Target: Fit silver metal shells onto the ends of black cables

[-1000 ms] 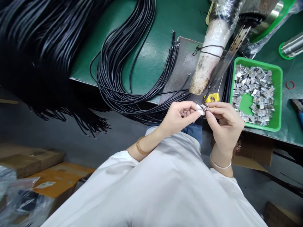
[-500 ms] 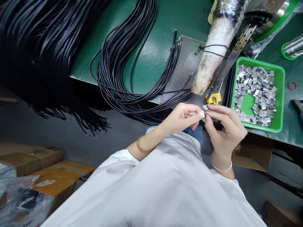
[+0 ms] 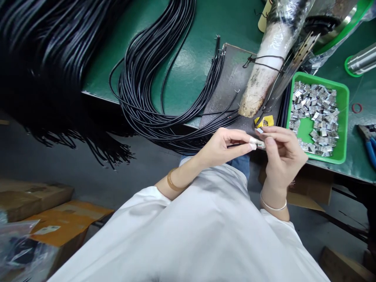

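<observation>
My left hand (image 3: pixel 225 149) is closed in a pinch, with white coverings on its thumb and fingertip. Between the two hands is a small pale piece (image 3: pixel 260 145), too small to make out. My right hand (image 3: pixel 283 152) is pinched too, its fingertips close to the left ones. A small silver metal connector (image 3: pixel 260 131) shows at its index fingertip. Just beyond the fingers lies a yellow pad (image 3: pixel 264 121), below the tip of a slim metal tool with a perforated sleeve (image 3: pixel 302 53). A bundle of black cables (image 3: pixel 164 123) curves in from the left.
A green tray (image 3: pixel 346 129) of silver connectors stands right of my hands. Pliers (image 3: pixel 368 143) and a red ring (image 3: pixel 357 108) lie farther right. A wide white tube (image 3: pixel 263 70) slants overhead. More black cables (image 3: pixel 58 58) hang over the left table edge; cardboard boxes (image 3: pixel 64 223) stand below.
My right hand has turned and its fingertips have shifted slightly right, with the silver connector. The left fingertips have moved a little right; the view has shifted slightly.
</observation>
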`<state>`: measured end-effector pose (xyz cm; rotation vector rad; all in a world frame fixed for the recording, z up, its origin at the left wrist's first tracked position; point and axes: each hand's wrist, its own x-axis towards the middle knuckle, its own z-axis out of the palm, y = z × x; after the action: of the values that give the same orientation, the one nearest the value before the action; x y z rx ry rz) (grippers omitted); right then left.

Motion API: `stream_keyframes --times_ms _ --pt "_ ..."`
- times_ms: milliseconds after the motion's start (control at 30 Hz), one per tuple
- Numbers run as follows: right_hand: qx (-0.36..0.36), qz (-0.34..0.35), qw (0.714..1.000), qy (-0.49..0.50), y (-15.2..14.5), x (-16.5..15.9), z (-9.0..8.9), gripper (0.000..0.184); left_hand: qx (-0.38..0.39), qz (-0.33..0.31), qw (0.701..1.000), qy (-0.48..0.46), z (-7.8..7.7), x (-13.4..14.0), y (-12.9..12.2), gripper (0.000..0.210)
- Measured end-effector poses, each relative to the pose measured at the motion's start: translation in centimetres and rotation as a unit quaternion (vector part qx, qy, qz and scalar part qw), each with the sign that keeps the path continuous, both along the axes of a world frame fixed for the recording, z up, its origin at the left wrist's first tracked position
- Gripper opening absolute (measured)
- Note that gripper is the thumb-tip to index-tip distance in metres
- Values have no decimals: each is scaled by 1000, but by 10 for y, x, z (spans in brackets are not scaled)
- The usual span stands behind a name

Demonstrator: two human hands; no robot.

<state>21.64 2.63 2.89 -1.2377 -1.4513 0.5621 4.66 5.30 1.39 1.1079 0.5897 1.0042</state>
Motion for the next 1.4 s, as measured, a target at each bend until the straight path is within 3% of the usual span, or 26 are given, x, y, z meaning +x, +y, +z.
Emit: stream_keyframes --times_ms 133,333,567,833,933,1233,1400 --pt "96 -43 993 -55 -2 -1 4 18 -56 62 997 -4 3 4 2 12" --pt "193 -31 968 -156 -6 -7 -2 26 -75 90 993 -20 5 8 6 7" --pt "114 -34 989 -85 0 -2 -11 15 -71 123 990 3 6 9 7 13" --pt "191 -29 958 -214 3 -3 -13 24 -59 154 985 47 7 12 8 14" --pt "205 -23 955 -212 4 -2 -16 25 -66 173 980 71 7 13 8 14" --pt "121 1 984 -129 8 -3 -13 20 -63 191 976 87 10 17 10 13" --pt "119 -7 980 -159 8 -5 -4 17 -53 200 974 93 11 15 10 17"
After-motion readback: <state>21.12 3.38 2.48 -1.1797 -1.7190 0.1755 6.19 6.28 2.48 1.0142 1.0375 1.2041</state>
